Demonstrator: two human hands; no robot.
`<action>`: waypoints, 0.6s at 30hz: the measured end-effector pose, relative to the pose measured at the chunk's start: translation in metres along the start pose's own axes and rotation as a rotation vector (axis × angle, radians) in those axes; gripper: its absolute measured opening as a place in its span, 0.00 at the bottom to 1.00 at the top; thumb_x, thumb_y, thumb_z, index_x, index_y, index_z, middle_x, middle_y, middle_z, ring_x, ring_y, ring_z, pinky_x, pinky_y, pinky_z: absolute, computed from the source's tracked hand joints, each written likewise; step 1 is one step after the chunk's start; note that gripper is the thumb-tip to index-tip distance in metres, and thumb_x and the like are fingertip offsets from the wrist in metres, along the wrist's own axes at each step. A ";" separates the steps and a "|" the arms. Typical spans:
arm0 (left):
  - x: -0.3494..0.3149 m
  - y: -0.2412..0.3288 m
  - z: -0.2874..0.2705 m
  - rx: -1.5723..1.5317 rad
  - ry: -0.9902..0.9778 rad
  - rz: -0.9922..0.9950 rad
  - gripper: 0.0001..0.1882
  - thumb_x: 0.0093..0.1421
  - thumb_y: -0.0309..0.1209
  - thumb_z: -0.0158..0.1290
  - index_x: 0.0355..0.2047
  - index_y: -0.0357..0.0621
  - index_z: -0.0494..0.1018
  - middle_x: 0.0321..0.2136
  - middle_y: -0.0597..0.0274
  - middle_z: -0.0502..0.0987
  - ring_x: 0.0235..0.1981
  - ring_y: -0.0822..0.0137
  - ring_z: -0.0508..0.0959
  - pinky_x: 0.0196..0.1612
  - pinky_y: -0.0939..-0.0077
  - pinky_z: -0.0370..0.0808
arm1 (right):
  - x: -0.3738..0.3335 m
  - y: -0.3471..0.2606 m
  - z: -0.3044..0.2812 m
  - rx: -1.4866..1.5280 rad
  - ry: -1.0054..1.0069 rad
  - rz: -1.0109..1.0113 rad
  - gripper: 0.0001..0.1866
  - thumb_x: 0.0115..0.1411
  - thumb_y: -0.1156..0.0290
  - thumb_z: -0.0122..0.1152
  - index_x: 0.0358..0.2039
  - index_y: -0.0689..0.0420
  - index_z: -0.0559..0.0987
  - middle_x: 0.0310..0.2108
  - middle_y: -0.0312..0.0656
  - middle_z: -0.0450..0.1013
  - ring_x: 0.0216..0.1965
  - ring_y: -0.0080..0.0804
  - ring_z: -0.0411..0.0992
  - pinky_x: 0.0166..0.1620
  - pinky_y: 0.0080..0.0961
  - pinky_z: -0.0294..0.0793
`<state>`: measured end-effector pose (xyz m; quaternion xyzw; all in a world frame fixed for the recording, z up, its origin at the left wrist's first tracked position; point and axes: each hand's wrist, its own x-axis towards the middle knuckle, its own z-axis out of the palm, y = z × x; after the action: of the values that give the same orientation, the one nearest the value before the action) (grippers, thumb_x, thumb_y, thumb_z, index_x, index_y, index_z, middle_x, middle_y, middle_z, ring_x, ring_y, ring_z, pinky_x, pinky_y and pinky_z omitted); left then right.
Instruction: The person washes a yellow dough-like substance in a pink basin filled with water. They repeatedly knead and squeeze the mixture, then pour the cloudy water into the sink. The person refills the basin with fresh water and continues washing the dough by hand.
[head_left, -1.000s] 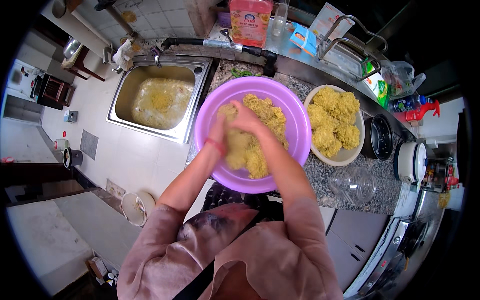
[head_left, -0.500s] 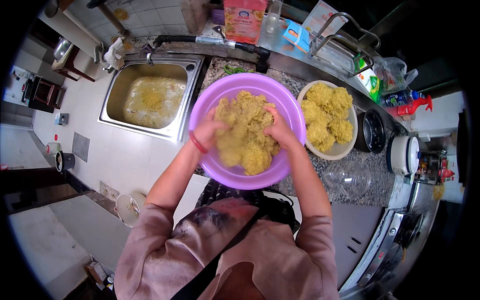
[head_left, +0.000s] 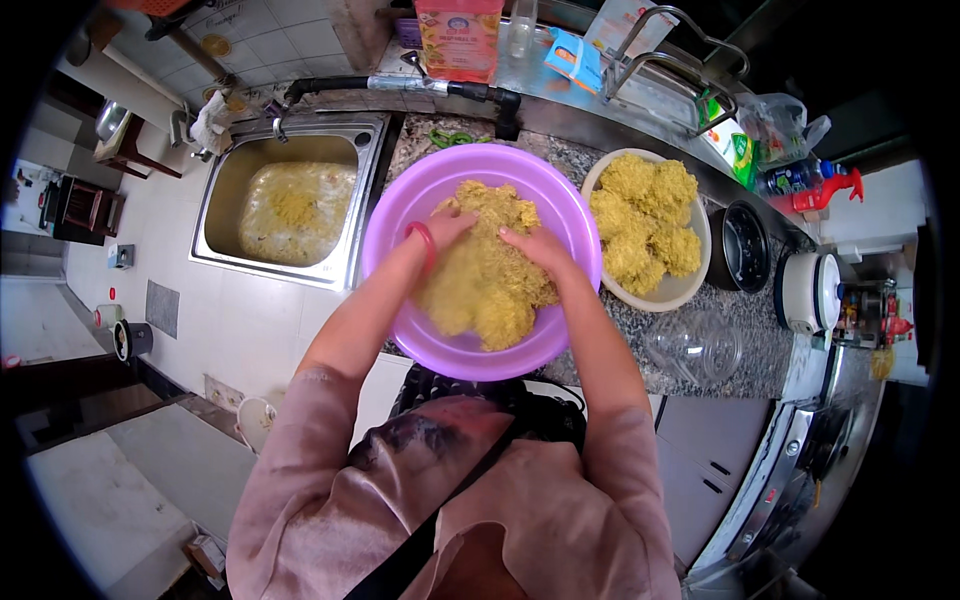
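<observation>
A wide purple basin (head_left: 385, 235) stands in front of me on the speckled counter, with a heap of damp, yellow, crumbly mash (head_left: 490, 290) in it. My left hand (head_left: 448, 230), a red band round its wrist, lies on the upper left of the heap with its fingers stretched out. On the heap's upper right rests my right hand (head_left: 535, 248), its fingers spread and their tips touching the mash. To the right of the basin, a cream bowl (head_left: 703, 235) holds several rough lumps of the same yellow mash.
A steel sink (head_left: 350, 190) with cloudy water and yellow bits is at the left. Green peppers (head_left: 450, 138) lie behind the basin. Right of the cream bowl are a black pot (head_left: 740, 245), a clear jar (head_left: 697, 348) and a white cooker (head_left: 808, 292). A pink jug (head_left: 460, 40) stands on the back ledge.
My hands have shifted from the two sides of the heap to its top, closer together. The left hand has moved up and inward. The whole view has shifted slightly.
</observation>
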<state>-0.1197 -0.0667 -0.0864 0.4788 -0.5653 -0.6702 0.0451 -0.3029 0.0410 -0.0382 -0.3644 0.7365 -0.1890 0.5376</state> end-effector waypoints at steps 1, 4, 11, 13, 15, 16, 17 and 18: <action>0.004 0.002 0.005 -0.006 0.023 -0.017 0.34 0.56 0.47 0.49 0.55 0.33 0.59 0.47 0.52 0.70 0.47 0.65 0.70 0.49 0.75 0.66 | 0.007 0.008 0.000 0.151 -0.040 -0.007 0.40 0.47 0.42 0.58 0.49 0.67 0.69 0.49 0.58 0.66 0.51 0.46 0.66 0.52 0.33 0.63; -0.009 0.018 0.018 -0.053 0.075 -0.107 0.39 0.55 0.51 0.50 0.58 0.34 0.54 0.48 0.53 0.69 0.49 0.66 0.68 0.50 0.75 0.65 | 0.006 0.007 -0.003 0.389 -0.077 0.015 0.36 0.51 0.46 0.56 0.50 0.65 0.69 0.49 0.54 0.67 0.52 0.42 0.65 0.52 0.33 0.64; -0.024 0.022 0.012 -0.281 -0.235 0.018 0.41 0.49 0.43 0.59 0.58 0.38 0.54 0.41 0.61 0.71 0.47 0.68 0.69 0.49 0.77 0.66 | 0.007 0.000 0.002 0.433 -0.142 0.004 0.32 0.50 0.54 0.60 0.52 0.59 0.67 0.52 0.51 0.64 0.56 0.38 0.59 0.53 0.31 0.62; -0.047 0.039 0.010 -0.258 -0.295 0.129 0.41 0.47 0.39 0.62 0.57 0.38 0.55 0.40 0.60 0.71 0.47 0.67 0.69 0.49 0.76 0.66 | 0.003 -0.005 0.000 0.397 -0.196 -0.141 0.36 0.48 0.54 0.62 0.55 0.57 0.64 0.53 0.52 0.62 0.57 0.38 0.58 0.54 0.30 0.61; -0.072 0.050 0.000 -0.143 -0.281 0.209 0.41 0.45 0.36 0.64 0.57 0.37 0.56 0.41 0.57 0.71 0.48 0.64 0.69 0.50 0.73 0.66 | -0.023 -0.026 -0.007 0.285 -0.168 -0.244 0.39 0.46 0.54 0.64 0.57 0.56 0.61 0.54 0.53 0.60 0.58 0.39 0.58 0.55 0.30 0.61; -0.079 0.045 -0.006 0.107 -0.216 0.332 0.42 0.44 0.37 0.64 0.56 0.37 0.57 0.42 0.56 0.71 0.48 0.63 0.69 0.51 0.72 0.65 | -0.046 -0.038 -0.014 0.209 -0.117 -0.256 0.41 0.45 0.54 0.64 0.58 0.55 0.60 0.55 0.54 0.60 0.58 0.39 0.58 0.55 0.30 0.60; -0.086 0.041 -0.012 0.361 -0.152 0.455 0.42 0.43 0.37 0.64 0.56 0.37 0.57 0.42 0.54 0.71 0.49 0.62 0.69 0.52 0.71 0.65 | -0.060 -0.042 -0.020 0.136 -0.060 -0.267 0.43 0.44 0.54 0.65 0.59 0.54 0.58 0.55 0.54 0.59 0.58 0.39 0.58 0.56 0.31 0.60; -0.090 0.039 -0.014 0.614 -0.088 0.576 0.43 0.43 0.38 0.64 0.56 0.37 0.57 0.43 0.52 0.70 0.50 0.60 0.68 0.53 0.70 0.64 | -0.062 -0.033 -0.024 -0.024 -0.030 -0.324 0.43 0.43 0.55 0.66 0.58 0.55 0.59 0.54 0.54 0.61 0.57 0.40 0.59 0.56 0.32 0.60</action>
<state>-0.0806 -0.0365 -0.0009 0.2633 -0.8507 -0.4507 0.0618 -0.3047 0.0623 0.0324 -0.4876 0.6622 -0.2592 0.5065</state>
